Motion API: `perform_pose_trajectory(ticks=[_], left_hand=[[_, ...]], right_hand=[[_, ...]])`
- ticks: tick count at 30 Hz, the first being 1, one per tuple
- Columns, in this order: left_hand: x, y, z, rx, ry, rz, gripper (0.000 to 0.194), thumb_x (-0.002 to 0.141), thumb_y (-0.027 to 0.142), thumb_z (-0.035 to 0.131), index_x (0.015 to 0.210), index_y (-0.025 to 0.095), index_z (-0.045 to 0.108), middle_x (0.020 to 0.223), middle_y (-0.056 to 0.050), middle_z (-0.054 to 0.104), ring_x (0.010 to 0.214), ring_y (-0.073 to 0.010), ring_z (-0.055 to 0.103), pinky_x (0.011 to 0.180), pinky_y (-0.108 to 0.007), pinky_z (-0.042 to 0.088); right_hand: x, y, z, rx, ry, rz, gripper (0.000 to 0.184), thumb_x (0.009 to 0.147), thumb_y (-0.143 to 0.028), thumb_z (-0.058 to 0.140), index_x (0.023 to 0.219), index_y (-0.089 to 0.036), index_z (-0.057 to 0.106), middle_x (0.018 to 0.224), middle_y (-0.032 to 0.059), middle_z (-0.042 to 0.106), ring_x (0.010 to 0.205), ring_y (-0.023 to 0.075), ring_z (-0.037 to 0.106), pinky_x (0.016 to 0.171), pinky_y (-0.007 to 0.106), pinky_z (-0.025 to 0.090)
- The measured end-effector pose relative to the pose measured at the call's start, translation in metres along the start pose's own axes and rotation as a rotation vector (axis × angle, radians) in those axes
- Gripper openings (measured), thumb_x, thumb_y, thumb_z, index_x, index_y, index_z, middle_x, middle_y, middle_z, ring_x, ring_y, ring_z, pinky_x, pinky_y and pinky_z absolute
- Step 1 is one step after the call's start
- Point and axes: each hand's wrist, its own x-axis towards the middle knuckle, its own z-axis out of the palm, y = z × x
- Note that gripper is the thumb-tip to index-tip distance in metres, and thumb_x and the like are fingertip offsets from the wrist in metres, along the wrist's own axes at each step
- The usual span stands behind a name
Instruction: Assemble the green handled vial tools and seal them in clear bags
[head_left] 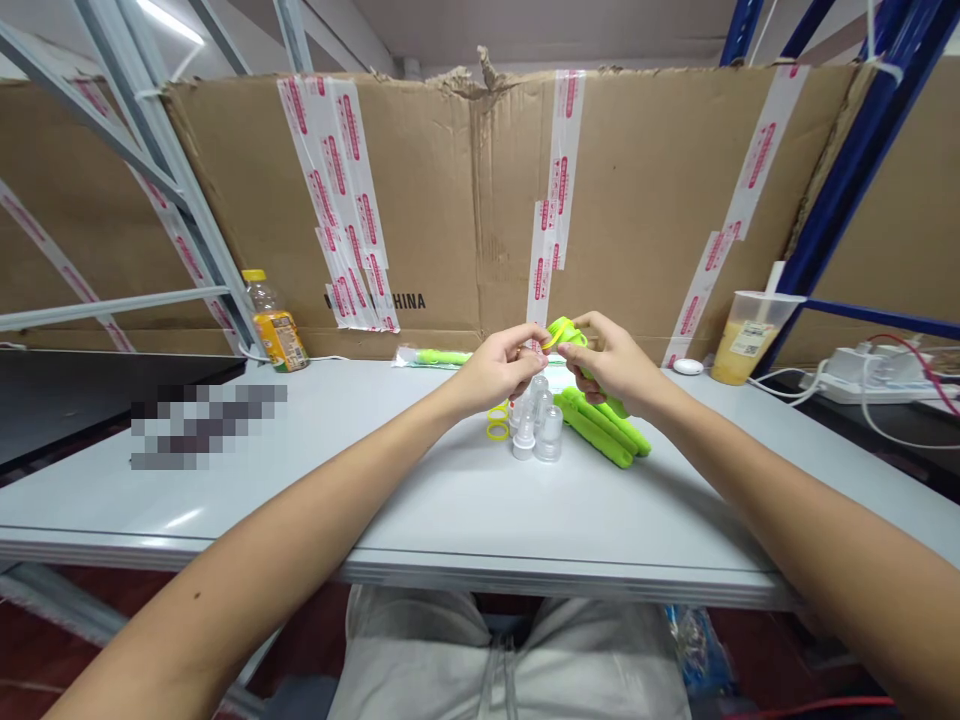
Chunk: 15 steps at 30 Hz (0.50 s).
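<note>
Above the table, my right hand (616, 368) is closed round a lime-green tube-shaped piece (564, 328) with a rounded top end. A thin yellow ring (553, 340) sits at that end, and the fingertips of my left hand (501, 368) pinch it. Just below my hands stand several clear plastic caps (549, 435) in a tight cluster. Loose yellow rings (497, 431) lie at their left. On their right, several more lime-green tube-shaped pieces (606, 425) lie side by side on the table, partly hidden by my right hand.
A clear-wrapped green item (435, 356) lies at the back of the white table (450, 510). A juice bottle (279, 325) stands back left. A drink cup with a straw (750, 335), a white oval case (688, 367) and a power strip (862, 375) are right. Cardboard (435, 200) walls the back.
</note>
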Motion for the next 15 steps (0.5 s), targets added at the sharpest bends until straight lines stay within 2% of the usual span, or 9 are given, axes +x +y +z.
perform_pose_trajectory(ticks=[7,15], left_hand=[[0.003,-0.004,-0.002,0.099,-0.007,-0.049,0.02,0.085,0.015,0.052,0.103,0.02,0.057,0.051,0.008,0.036,0.041,-0.0068,0.034,0.041,-0.021,0.025],[0.007,-0.013,-0.012,0.048,0.015,-0.037,0.021,0.083,0.017,0.054,0.104,0.021,0.056,0.046,0.01,0.037,0.037,-0.0073,0.034,0.04,-0.021,0.028]], right_hand=[[-0.004,-0.009,-0.004,0.203,0.02,0.029,0.044,0.072,-0.044,0.079,0.097,-0.026,0.048,0.063,-0.006,0.05,0.044,0.0083,0.039,0.038,0.021,0.029],[-0.012,-0.009,-0.002,0.21,-0.156,-0.127,0.046,0.079,-0.047,0.074,0.11,-0.029,0.044,0.066,-0.0073,0.049,0.044,0.0075,0.035,0.039,0.021,0.026]])
